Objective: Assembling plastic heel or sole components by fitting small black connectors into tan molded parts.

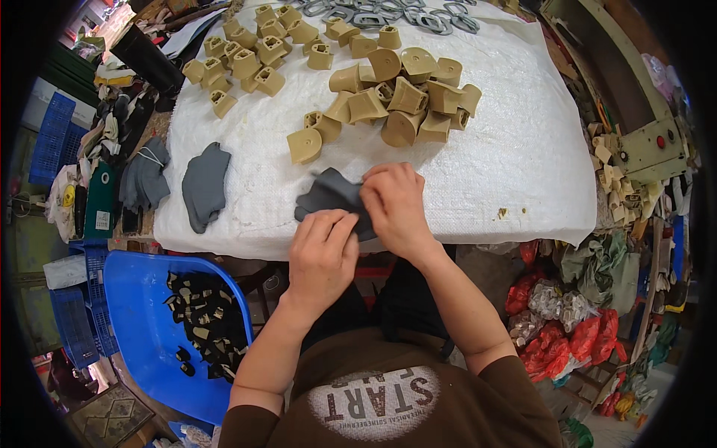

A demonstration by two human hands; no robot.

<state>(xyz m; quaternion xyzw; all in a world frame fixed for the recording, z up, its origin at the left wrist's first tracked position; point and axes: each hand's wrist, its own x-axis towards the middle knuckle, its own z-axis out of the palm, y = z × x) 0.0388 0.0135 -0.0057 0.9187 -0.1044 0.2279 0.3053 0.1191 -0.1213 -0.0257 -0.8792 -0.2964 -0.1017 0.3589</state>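
Observation:
A dark grey cut piece of soft sheet material [328, 193] lies near the front edge of the table, partly hidden by my hands. My left hand [323, 250] is closed, its fingertips pinching at the near edge of the piece. On the right side of it, my right hand [396, 205] has its fingers bent and closed on the material. Just beyond is a pile of tan shoe heels [407, 97]. To the left lie a flat stack of similar grey pieces [205, 187] and a tied bundle of grey pieces [146, 175].
White woven sheeting [523, 164] covers the table. More tan heels [246, 60] stand at the far left, with grey rings [373, 15] at the back. Below left sits a blue tub [142, 336] with black-covered heels. Red bags [575, 340] and a metal machine [650, 142] are at right.

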